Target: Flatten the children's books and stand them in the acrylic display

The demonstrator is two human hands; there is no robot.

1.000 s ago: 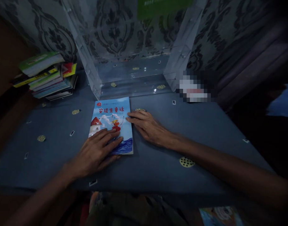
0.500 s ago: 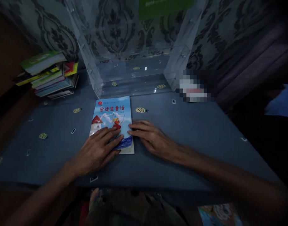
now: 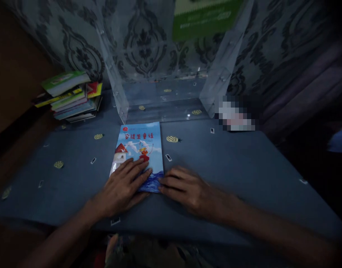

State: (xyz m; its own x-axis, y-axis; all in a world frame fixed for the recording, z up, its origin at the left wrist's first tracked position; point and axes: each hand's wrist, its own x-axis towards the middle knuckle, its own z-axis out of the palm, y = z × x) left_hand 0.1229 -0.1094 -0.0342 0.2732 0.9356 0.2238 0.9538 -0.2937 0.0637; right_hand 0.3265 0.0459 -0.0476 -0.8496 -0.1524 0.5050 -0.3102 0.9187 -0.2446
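Observation:
A paperback book (image 3: 155,160) with a light-blue illustrated cover and red Chinese characters lies closed on the table, its top edge close to the clear stand. My left hand (image 3: 126,184) rests flat across the lower left of the cover, fingers spread toward the picture of a figure in red. At the book's lower right corner is my right hand (image 3: 187,188). Its fingers are loosely bent and a little apart, with fingertips touching the edge. The thumb of that hand is hidden.
Behind the book stands a clear acrylic stand (image 3: 119,100), with a green-and-white book (image 3: 207,20) high in it. Several books form an uneven stack (image 3: 73,98) at the left. A pixelated object (image 3: 236,115) lies at the right. A dark blue patterned cloth (image 3: 221,160) covers the table.
The book's cover now lies down at the lower right, where pale pages showed before. My right hand has slid down its edge to the corner. The view has shifted slightly.

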